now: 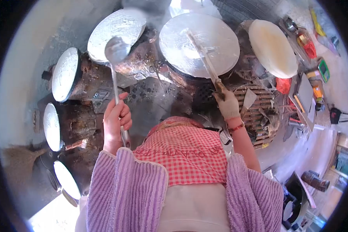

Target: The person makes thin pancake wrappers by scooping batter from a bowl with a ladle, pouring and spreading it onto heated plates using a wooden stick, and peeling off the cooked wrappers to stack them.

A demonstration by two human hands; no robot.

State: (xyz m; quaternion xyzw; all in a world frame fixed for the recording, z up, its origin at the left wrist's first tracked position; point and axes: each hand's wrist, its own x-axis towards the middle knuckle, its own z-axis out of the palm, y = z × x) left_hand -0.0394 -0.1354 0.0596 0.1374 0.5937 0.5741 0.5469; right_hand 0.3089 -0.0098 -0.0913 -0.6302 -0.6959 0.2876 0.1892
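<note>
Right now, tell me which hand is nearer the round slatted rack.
Right: the gloved right hand is close beside the slatted rack; the left hand, holding a ladle, is much farther left.

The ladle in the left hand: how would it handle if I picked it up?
The ladle looks metallic with a long, straight handle, so it is probably stiff. It would likely feel heavier at its wide bowl, which sits well away from the left hand. Laid down, that rounded bowl might make it rock.
</note>
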